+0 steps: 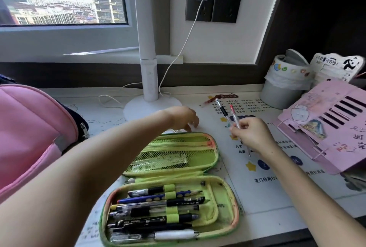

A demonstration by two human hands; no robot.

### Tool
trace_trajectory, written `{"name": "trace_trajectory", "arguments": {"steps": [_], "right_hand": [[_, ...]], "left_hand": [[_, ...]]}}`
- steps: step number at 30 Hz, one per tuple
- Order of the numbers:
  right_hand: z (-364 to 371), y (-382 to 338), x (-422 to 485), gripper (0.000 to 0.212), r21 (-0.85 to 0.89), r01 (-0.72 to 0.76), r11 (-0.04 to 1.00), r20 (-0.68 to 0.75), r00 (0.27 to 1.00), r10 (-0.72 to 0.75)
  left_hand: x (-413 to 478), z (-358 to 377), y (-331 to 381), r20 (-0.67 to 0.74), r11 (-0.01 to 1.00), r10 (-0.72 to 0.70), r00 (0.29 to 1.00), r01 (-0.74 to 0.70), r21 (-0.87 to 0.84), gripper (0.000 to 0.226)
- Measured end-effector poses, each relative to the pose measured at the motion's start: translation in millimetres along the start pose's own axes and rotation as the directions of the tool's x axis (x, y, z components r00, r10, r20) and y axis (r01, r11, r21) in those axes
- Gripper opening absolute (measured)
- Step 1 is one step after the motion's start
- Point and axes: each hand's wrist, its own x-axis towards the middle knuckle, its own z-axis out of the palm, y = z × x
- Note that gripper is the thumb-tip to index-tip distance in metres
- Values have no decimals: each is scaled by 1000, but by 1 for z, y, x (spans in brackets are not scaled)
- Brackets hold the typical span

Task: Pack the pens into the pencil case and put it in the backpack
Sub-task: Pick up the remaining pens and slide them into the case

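A green pencil case (pixel 223 197) lies wide open on the desk in front of me. Its lower half holds several pens and pencils (pixel 156 211) under elastic loops. The upper half has a mesh pocket with a ruler (pixel 160 162). My right hand (pixel 252 134) pinches two pens (pixel 227 115), one black-gripped and one red, right of the case lid. My left hand (pixel 184 117) reaches over the far edge of the lid with fingers loosely bent down; something white lies under its fingertips. A pink backpack (pixel 29 127) stands at the left.
A white desk lamp (pixel 150 88) with its cable stands behind the case. A grey lined bin (pixel 281 90) and a pink folding book stand (pixel 326 127) occupy the right side. A printed mat (pixel 267 187) covers the desk. A red pencil (pixel 210 100) lies near the lamp base.
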Motion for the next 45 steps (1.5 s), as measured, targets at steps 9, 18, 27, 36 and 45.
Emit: {"name": "trace_trajectory", "arguments": {"steps": [9, 18, 27, 36, 45], "right_hand": [[-4, 8, 0, 6, 41, 9, 999, 19, 1000, -10], [13, 0, -3, 4, 69, 65, 996, 93, 993, -71], [-5, -7, -24, 4, 99, 179, 979, -50, 983, -175], [-8, -26, -51, 7, 202, 251, 947, -156, 962, -222], [17, -59, -107, 5, 0, 543, 840, 315, 797, -516]], "left_hand": [[-8, -22, -6, 136, 997, 26, 990, -16, -72, 27], [-22, -19, -14, 189, 996, 34, 981, -49, 77, 24], [-71, -57, -11, -341, 984, -154, 927, 111, -142, 14], [-205, 15, 50, -150, 939, -172, 974, 117, -324, 9], [-233, 33, 45, -135, 780, -357, 924, 216, -587, 12]]}}
